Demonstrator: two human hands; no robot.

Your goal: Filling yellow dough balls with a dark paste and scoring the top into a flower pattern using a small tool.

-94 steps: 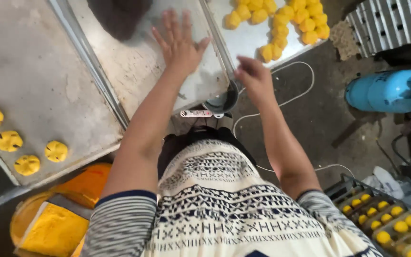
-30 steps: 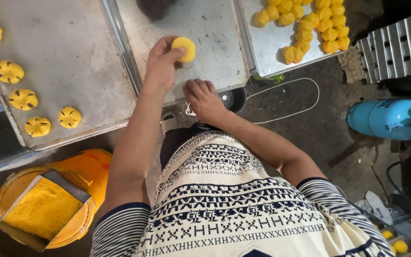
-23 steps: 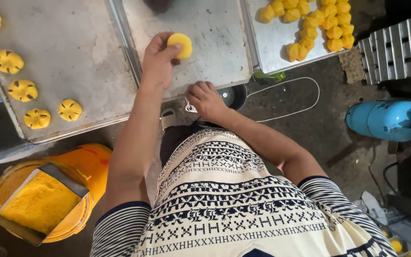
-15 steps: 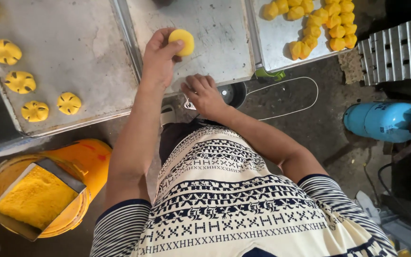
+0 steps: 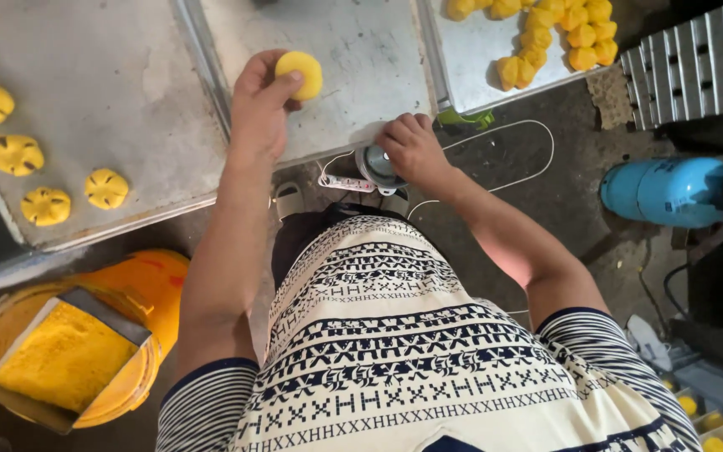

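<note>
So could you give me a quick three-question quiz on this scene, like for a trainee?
1. True or false: the left hand holds a yellow dough ball.
2. How many flower-cut pieces lie whole in view on the left tray? A) two B) four C) seven
3. Fill in: the right hand rests on a small round ____ object.

Key: 1 true; 2 B; 3 metal.

Trays (image 5: 353, 50) up top are bare metal, dull and scuffed with chalky smears. The yellow dough ball (image 5: 299, 74) at top centre looks smooth and matt. Orange bucket (image 5: 148, 285) lower left is glossy plastic, and the blue cylinder (image 5: 671, 191) on the right has a painted sheen.
</note>
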